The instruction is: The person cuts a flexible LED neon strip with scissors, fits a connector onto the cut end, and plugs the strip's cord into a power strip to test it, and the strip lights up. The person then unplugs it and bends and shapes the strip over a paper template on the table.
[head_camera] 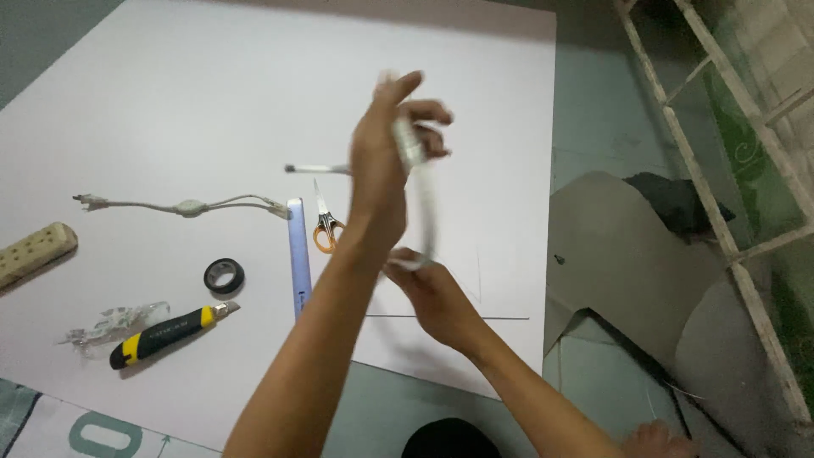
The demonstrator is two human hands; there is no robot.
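up above the white board point(170, 93), the left hand point(377, 182) pinches the top of a pale strip point(426, 203); the right hand point(432, 297) pinches its lower end at six o'clock. its long axis runs twelve to six, both grips closed around it.

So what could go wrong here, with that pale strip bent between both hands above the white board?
The pale strip is curved sharply between the left hand and right hand; it might kink or spring loose. If it slips, it could drop near the scissors. The yellow utility knife seems to show its blade tip, a possible hazard for a forearm reaching across the white board.
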